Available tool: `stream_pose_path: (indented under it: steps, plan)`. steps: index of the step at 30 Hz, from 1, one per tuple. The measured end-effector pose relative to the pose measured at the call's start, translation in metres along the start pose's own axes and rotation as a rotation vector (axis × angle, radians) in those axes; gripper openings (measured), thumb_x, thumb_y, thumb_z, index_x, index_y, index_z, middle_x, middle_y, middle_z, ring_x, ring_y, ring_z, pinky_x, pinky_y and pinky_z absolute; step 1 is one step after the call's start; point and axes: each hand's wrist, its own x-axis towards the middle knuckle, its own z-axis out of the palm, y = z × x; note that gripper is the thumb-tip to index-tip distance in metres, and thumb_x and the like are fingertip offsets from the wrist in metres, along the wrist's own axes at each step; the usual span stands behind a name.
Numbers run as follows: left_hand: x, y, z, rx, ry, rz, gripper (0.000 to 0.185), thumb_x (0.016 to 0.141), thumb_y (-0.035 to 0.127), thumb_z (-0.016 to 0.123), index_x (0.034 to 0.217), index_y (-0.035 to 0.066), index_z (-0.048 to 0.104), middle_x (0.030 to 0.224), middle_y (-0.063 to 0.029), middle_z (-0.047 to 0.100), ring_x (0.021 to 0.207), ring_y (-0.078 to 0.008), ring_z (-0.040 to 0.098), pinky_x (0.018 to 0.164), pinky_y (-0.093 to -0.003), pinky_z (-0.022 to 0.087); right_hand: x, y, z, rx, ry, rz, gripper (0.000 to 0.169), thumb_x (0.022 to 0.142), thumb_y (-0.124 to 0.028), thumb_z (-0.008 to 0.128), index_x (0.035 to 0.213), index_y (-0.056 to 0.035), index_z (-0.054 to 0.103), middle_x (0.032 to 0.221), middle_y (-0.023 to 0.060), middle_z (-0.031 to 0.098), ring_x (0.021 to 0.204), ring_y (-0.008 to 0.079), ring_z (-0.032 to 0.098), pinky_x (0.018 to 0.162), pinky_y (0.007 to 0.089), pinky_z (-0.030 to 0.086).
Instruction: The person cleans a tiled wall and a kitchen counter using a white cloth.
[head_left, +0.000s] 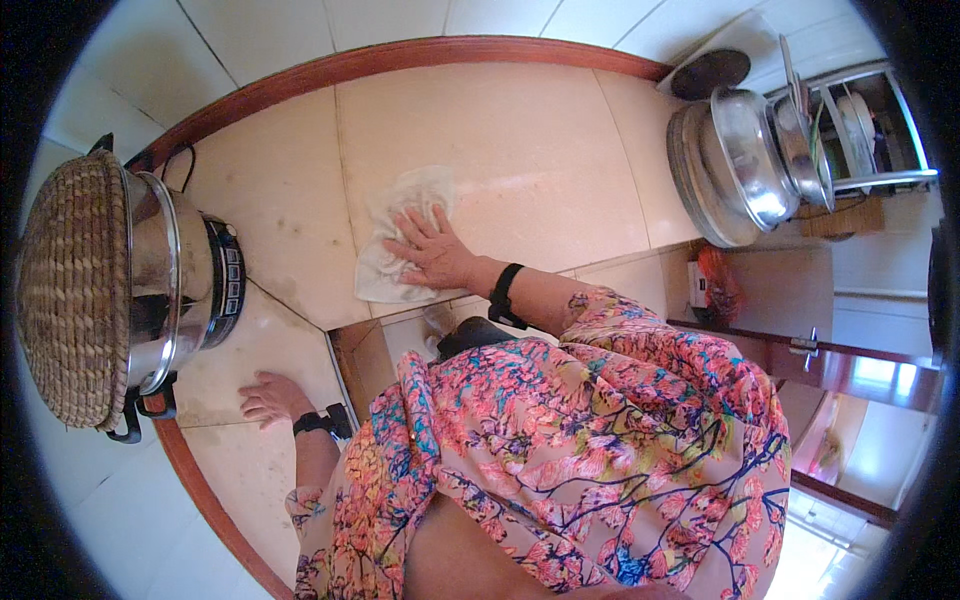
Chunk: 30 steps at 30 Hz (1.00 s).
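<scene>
My right hand (433, 251) lies flat with fingers spread on a crumpled white cloth (386, 271), on the beige tiled countertop (510, 142). The cloth shows beyond the fingertips and on both sides of the hand. To the lower left, my left hand (274, 397) rests on the counter with its fingers apart and nothing in it. Dark bands are on both wrists. Brownish marks spot the counter between the left hand and the cloth.
At the left stands a steel electric pot (154, 277) under a woven straw lid (75, 289). Steel bowls (750, 157) stand on round boards at the right, beside a metal rack (885, 180). A red-brown raised edge (450, 49) runs along the tiled wall. A red plastic bag (718, 285) is lower right.
</scene>
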Motion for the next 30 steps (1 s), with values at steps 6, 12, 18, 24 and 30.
stream_pose_path:
  steps: [6,12,18,24,30]
  plan:
    - [0.010,0.004,-0.003,-0.040,-0.030,-0.011,0.063,0.089,0.048,0.028,0.134,0.004,0.027,0.134,-0.0286,0.026,0.127,-0.0427,0.020,0.092,-0.0666,0.019,-0.044,0.056,-0.041,-0.057,0.152,0.124,0.061,0.078,-0.035,0.057,0.133,-0.0213,0.036,0.141,0.0142,0.024,0.128,0.0335,0.025,0.104,0.0495,0.017]
    - [0.029,0.007,0.037,-0.044,0.058,-0.001,0.062,0.089,0.048,0.029,0.134,0.005,0.029,0.134,-0.0288,0.026,0.126,-0.0435,0.022,0.092,-0.0668,0.020,-0.166,0.130,-0.051,-0.363,0.281,0.803,0.061,0.081,-0.039,0.052,0.134,-0.0153,0.033,0.139,0.0185,0.025,0.126,0.0380,0.025,0.101,0.0544,0.018]
    - [0.046,0.007,0.090,-0.118,0.121,0.039,0.062,0.089,0.050,0.027,0.132,0.006,0.033,0.131,-0.0289,0.029,0.124,-0.0430,0.025,0.091,-0.0681,0.021,-0.162,0.122,-0.031,-0.476,0.346,0.896,0.061,0.083,-0.047,0.046,0.133,-0.0157,0.034,0.138,0.0186,0.027,0.127,0.0371,0.025,0.098,0.0589,0.018]
    - [0.067,-0.005,0.107,0.193,0.239,0.080,0.057,0.084,0.053,0.037,0.120,0.010,0.046,0.119,-0.0233,0.043,0.109,-0.0426,0.041,0.080,-0.0669,0.034,-0.167,0.110,-0.033,-0.395,0.346,0.952,0.061,0.080,-0.046,0.049,0.132,-0.0150,0.037,0.138,0.0187,0.027,0.128,0.0369,0.023,0.098,0.0593,0.019]
    - [0.103,-0.029,0.093,0.287,0.358,0.136,0.054,0.083,0.053,0.037,0.113,0.010,0.047,0.118,-0.0212,0.046,0.110,-0.0426,0.041,0.078,-0.0681,0.034,-0.148,0.088,-0.053,-0.297,0.299,1.015,0.064,0.082,-0.048,0.044,0.133,-0.0113,0.033,0.141,0.0187,0.021,0.129,0.0373,0.020,0.101,0.0570,0.015]
